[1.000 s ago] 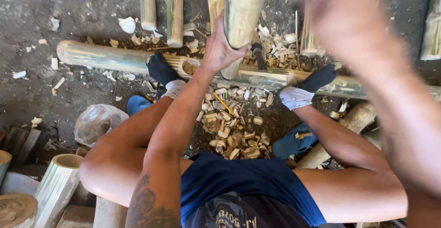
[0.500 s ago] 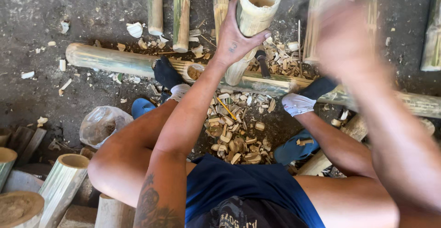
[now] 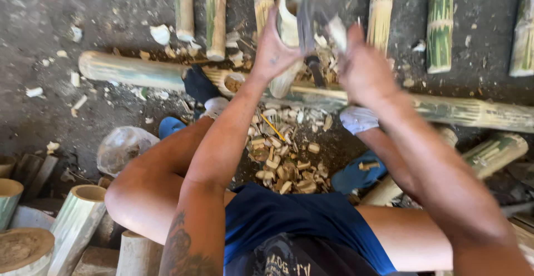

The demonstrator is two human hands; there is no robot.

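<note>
We steady the upright bamboo section (image 3: 289, 37) above the chip pile (image 3: 281, 153), left hand (image 3: 272, 51) wrapped round its stiff, smooth, hollow wall, right hand (image 3: 361, 67) gripping a blurred chopping blade (image 3: 320, 9) at its rim.

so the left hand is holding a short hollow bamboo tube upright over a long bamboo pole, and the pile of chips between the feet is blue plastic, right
Not quite. The head view shows the left hand gripping the short hollow bamboo tube upright over the long bamboo pole, but the pile of chips between the feet is pale tan cut bamboo, not blue plastic. The blue things nearby are the sandals.
</note>
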